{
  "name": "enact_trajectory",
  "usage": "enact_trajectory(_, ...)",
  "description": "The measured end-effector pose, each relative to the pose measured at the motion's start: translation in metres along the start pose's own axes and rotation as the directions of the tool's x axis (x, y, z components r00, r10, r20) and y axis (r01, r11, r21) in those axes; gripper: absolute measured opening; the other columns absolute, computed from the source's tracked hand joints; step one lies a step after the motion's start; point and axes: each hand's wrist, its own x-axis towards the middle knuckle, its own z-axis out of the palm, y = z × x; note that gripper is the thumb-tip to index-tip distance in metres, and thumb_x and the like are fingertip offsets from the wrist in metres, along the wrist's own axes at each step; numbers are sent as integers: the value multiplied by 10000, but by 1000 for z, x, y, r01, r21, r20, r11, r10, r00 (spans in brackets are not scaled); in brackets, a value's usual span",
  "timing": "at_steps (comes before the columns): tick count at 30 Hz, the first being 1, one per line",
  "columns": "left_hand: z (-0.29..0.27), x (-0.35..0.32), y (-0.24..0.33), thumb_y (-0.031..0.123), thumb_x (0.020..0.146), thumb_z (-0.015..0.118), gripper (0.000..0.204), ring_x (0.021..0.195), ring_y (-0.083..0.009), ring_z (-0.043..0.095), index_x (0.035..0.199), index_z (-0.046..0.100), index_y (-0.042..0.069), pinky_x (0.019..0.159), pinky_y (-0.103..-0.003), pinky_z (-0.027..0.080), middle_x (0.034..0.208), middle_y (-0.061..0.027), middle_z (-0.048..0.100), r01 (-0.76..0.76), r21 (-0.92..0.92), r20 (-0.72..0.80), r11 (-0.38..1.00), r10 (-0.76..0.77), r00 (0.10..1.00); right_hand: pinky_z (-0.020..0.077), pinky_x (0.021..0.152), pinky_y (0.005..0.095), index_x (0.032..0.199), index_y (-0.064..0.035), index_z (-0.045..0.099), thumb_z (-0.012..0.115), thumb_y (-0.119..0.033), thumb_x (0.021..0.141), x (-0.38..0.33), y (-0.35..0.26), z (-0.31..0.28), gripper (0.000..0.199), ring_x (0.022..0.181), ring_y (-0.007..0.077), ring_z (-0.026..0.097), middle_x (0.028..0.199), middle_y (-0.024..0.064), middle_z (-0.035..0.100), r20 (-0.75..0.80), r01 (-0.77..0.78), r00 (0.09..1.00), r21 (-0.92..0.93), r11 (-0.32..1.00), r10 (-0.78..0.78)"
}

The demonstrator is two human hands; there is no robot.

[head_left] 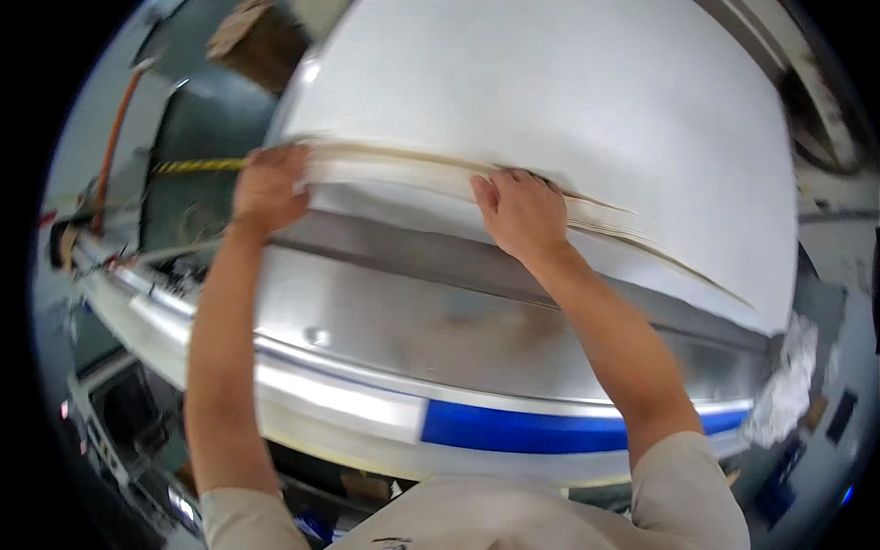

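A stack of large white sheets [568, 101] with a faint texture spreads over most of the upper view. Cream-coloured edges of several layers [394, 158] show along its near side, fanned slightly apart. My left hand [273, 188] is closed over the stack's near left corner, its fingertips partly hidden and blurred. At the middle of the same edge, my right hand [527, 213] has its fingers curled over the layers, with the thumb pointing left. How many sheets either hand grips cannot be made out.
A shiny metal bed [394, 302] lies between the sheets and me, bordered by a rail with a blue strip [522, 428]. Crumpled clear plastic [786, 380] hangs at the right end. A brown cardboard box [258, 44] stands far left, near yellow-black floor tape [197, 166].
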Motion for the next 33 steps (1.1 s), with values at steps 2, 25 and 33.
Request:
enact_trajectory(2, -15, 7, 4, 132, 696, 669, 533, 1111, -256, 514, 1196, 484, 115, 965, -428, 356, 1171, -96, 558, -19, 34, 108, 999, 15, 994, 459, 768, 423, 812, -58, 640, 433, -386, 912, -35, 63, -30, 400, 746, 338, 606, 792, 127, 636, 9, -121, 992, -115, 986, 123)
enact_trajectory(25, 99, 62, -75, 9, 847, 444, 235, 924, -361, 579, 1023, 600, 2, 798, -422, 470, 984, -188, 613, 6, 254, 69, 967, -24, 997, 425, 953, 394, 1224, -159, 537, 403, -249, 912, -336, 647, -324, 352, 1052, 295, 579, 1129, 138, 607, 254, -462, 522, -719, 520, 814)
enact_trajectory(33, 95, 63, -57, 93, 920, 362, 302, 975, -321, 554, 1150, 557, 72, 847, -429, 423, 1066, -141, 591, 169, 351, 331, 921, -291, 898, 466, 890, 399, 1180, -170, 571, 458, -210, 890, -347, 644, -313, 313, 1044, 280, 580, 1159, 105, 595, 179, -297, 491, -886, 357, 853)
